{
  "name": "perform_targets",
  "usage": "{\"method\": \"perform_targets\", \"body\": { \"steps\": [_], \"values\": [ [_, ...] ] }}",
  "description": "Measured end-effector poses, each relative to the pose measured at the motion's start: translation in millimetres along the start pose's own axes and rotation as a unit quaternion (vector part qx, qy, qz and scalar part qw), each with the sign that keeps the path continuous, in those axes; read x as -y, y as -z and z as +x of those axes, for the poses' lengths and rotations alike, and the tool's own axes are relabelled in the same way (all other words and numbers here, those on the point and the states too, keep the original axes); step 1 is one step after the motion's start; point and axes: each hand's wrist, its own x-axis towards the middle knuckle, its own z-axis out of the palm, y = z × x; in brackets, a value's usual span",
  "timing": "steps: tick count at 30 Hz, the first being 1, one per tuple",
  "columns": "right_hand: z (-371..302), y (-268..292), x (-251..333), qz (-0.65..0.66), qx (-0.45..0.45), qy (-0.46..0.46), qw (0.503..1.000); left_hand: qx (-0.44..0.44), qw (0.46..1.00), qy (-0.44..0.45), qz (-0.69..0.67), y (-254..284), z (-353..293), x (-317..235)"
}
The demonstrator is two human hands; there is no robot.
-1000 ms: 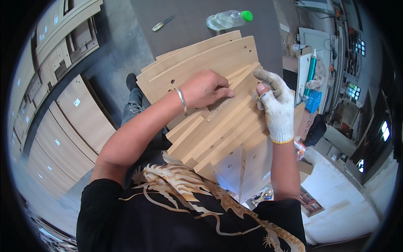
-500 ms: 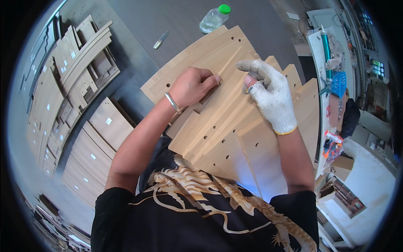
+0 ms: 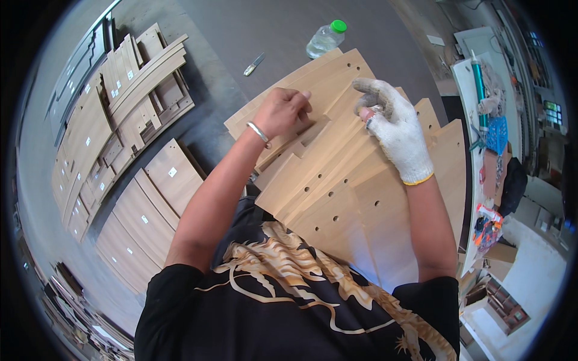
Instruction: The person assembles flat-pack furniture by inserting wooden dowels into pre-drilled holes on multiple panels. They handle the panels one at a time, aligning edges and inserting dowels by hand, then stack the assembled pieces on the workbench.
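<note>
Several light wooden boards (image 3: 325,147) with drilled round holes lie stacked and fanned out in front of me. My left hand (image 3: 282,111) is bare, with a silver bracelet (image 3: 257,131) at the wrist. It is closed above the stack's left part, fingers curled, near a notched board (image 3: 301,144); whatever it may hold is hidden. My right hand (image 3: 394,129) wears a white knitted glove with the thumb tip bare. Over the boards' right part its fingers bend inward and the thumb presses toward them. I cannot make out what is between them.
On the dark tabletop (image 3: 265,30) lie a small knife (image 3: 254,64) and a clear green-capped bottle (image 3: 327,40). Wooden panels (image 3: 135,90) with white labels lie to the left. A side bench at right holds a teal tube (image 3: 480,90), a blue basket (image 3: 496,135) and cloths.
My left hand has lifted off the notched board, its thumb and fingers drawn in. The right hand keeps nearly the same pose. The whole view has shifted slightly.
</note>
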Motion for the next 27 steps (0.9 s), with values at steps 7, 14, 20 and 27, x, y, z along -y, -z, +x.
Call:
{"method": "perform_targets", "body": {
  "steps": [7, 14, 20, 27],
  "values": [
    [4, -5, -9, 0.052, -0.046, 0.005, 0.998, -0.127, 0.991, -0.05, 0.004, 30, -51, 22],
    [6, -10, 4, -0.016, -0.02, -0.08, 0.996, -0.386, 0.918, -0.089, -0.035, 82, -93, 91],
    [11, -25, 14, -0.086, 0.029, -0.085, 0.992, -0.357, 0.932, -0.051, -0.021, 51, -120, 114],
    [11, -51, 24, -0.143, 0.146, -0.083, 0.975, -0.276, 0.959, 0.016, -0.061, 18, -151, 92]
  ]
}}
